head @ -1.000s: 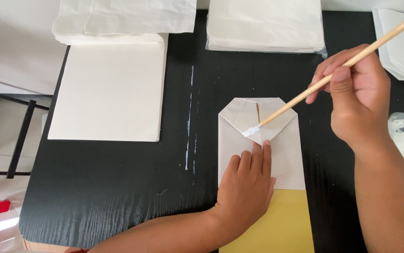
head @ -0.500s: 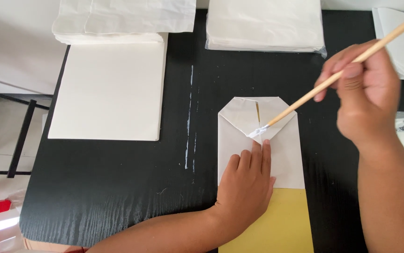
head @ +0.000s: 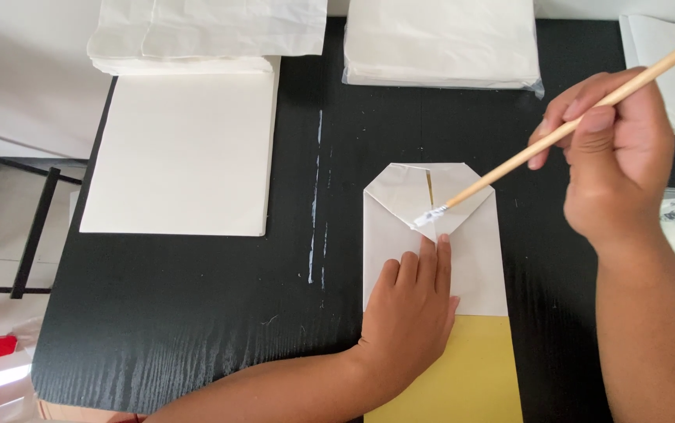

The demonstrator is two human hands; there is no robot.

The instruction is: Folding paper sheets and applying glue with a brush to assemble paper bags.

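A white folded paper piece (head: 471,258) with two corner flaps turned in lies on a yellow sheet (head: 474,372) on the black table (head: 196,313). My left hand (head: 412,309) presses flat on the paper, fingertips just below the flaps' point. My right hand (head: 615,160) grips a thin wooden-handled brush (head: 557,129); its white-tipped bristles touch the paper near the flaps' point, beside my left fingertips.
A stack of white sheets (head: 185,145) lies at the left, with folded white paper bags (head: 212,27) behind it. Another wrapped white stack (head: 439,43) sits at the back centre. White paper (head: 666,63) lies at the far right. White smears streak the table.
The brush tip has shifted slightly along the flap edge, and my right hand has moved a little right and up. My left hand stays pressed in place.
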